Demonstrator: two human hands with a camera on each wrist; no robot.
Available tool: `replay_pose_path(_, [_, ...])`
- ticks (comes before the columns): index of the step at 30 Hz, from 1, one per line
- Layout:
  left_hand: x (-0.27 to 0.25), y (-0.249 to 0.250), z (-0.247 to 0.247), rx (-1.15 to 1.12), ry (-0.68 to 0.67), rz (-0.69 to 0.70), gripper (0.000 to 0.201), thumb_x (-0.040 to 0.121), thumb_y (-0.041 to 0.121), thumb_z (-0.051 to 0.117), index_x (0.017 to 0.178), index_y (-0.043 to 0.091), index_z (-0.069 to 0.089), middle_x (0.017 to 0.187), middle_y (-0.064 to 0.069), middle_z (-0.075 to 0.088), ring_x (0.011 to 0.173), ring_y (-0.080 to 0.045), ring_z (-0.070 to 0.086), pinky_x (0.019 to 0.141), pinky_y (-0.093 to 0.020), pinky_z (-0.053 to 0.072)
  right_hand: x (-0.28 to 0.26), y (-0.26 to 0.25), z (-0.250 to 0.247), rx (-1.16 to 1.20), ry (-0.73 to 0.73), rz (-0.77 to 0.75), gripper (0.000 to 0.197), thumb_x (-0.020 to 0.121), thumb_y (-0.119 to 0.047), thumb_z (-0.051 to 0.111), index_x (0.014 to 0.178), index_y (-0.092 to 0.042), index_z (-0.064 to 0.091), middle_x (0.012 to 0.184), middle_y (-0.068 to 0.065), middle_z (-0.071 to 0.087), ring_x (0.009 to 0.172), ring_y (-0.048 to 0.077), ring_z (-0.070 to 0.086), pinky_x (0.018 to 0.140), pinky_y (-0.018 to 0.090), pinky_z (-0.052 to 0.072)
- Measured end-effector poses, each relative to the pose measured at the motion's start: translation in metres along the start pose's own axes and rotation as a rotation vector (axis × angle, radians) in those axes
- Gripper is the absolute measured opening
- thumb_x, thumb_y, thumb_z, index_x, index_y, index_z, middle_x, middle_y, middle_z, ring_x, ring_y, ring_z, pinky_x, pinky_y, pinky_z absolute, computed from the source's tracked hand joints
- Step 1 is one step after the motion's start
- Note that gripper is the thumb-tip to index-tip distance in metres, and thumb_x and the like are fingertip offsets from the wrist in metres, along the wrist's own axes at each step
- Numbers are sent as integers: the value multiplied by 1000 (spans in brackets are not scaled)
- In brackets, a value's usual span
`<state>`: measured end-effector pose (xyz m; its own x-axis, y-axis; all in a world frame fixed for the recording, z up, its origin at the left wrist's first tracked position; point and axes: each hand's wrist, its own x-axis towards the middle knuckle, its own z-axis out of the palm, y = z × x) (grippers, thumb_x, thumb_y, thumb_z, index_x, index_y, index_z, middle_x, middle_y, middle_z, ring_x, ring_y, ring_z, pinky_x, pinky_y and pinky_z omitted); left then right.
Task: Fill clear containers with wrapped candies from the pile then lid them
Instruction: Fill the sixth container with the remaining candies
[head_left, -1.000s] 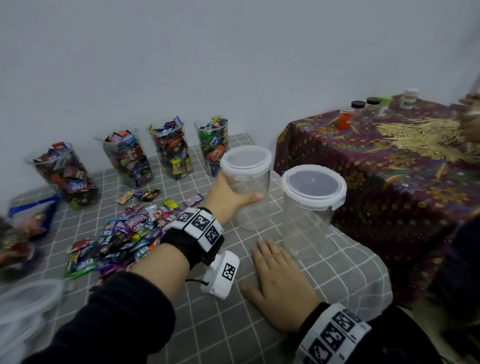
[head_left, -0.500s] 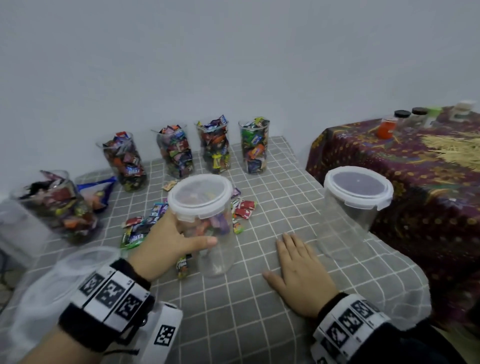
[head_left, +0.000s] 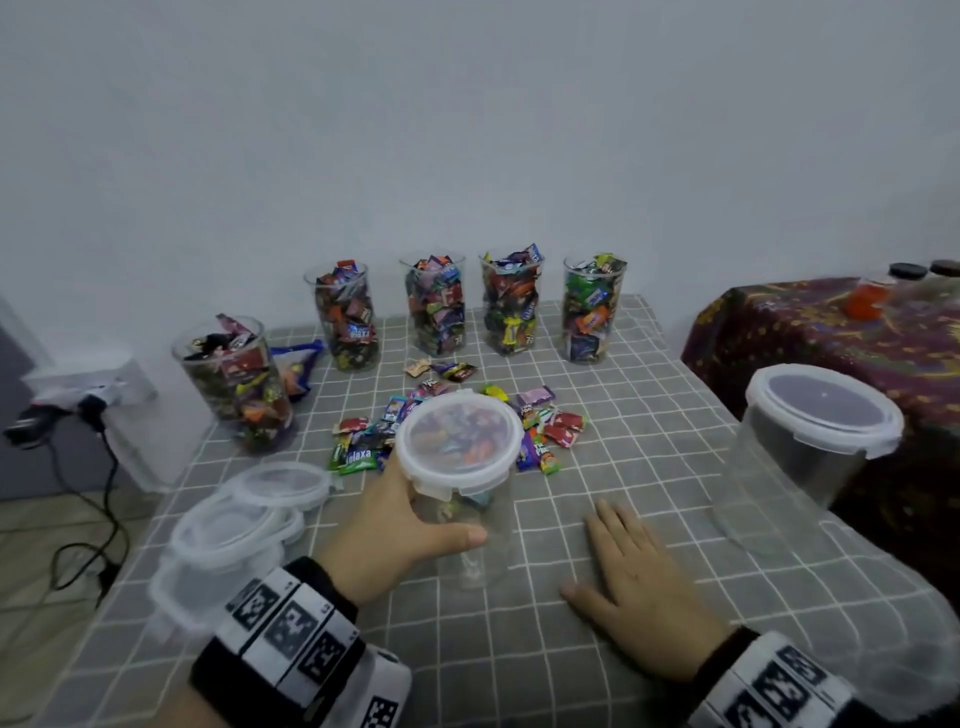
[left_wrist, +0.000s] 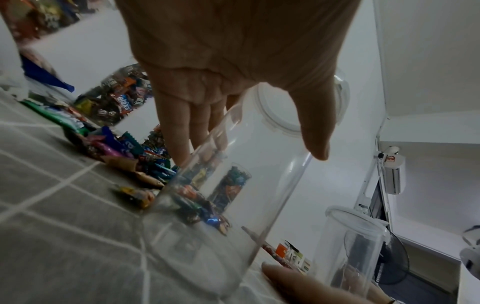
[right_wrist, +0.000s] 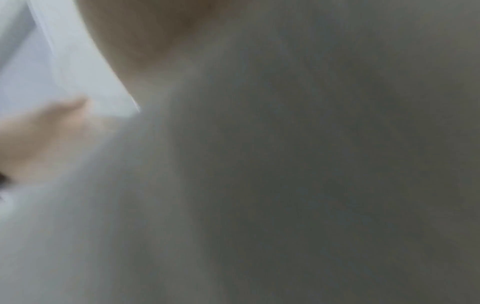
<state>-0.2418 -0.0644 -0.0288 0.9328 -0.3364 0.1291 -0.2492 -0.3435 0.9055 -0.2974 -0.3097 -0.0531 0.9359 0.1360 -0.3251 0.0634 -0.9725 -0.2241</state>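
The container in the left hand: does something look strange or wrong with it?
Yes. The container that the left hand grips is empty, yet its lid is already on. The candies lie behind it, not inside.

Clear containers and a candy pile on a gridded cloth

An empty, lidded container (head_left: 462, 499) is gripped upright before the candy pile (head_left: 452, 421); a second lidded one (head_left: 810, 441) is set at the right, five filled, unlidded ones (head_left: 436, 306) are ranged behind, and loose lids (head_left: 244, 519) are stacked left.
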Motion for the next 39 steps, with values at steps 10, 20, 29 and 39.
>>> replay_pose_path(10, [0, 3, 14, -22, 90, 38, 98, 52, 48, 89, 136, 29, 42, 133, 13, 55, 126, -8, 49, 107, -44, 39, -23, -56, -77, 140, 626, -503, 77, 78, -51, 48, 143, -11, 37, 148, -1, 35, 138, 11, 25, 112, 18, 13])
replay_pose_path(20, [6, 8, 21, 7, 144, 107, 94, 51, 46, 80, 134, 20, 42, 124, 14, 58, 116, 3, 54, 99, -30, 45, 18, -84, -74, -168, 674, -738, 56, 72, -21, 38, 118, 0, 61, 124, 17, 62, 116, 31, 58, 104, 40, 37])
replay_pose_path(29, [14, 0, 16, -53, 74, 79, 99, 54, 40, 86, 136, 13, 39, 129, 8, 57, 120, -4, 53, 103, -31, 43, 31, -68, -66, -89, 755, -868, 43, 100, -25, 25, 127, -3, 51, 131, 15, 56, 123, 29, 51, 105, 43, 36])
replay_pose_path(39, [16, -8, 15, -94, 56, 35, 92, 56, 29, 87, 134, 10, 41, 124, 0, 61, 116, -13, 58, 99, -41, 47, 27, -73, -76, -84, 809, -912, 45, 97, -37, 39, 113, -4, 64, 121, 10, 64, 115, 21, 52, 102, 29, 35])
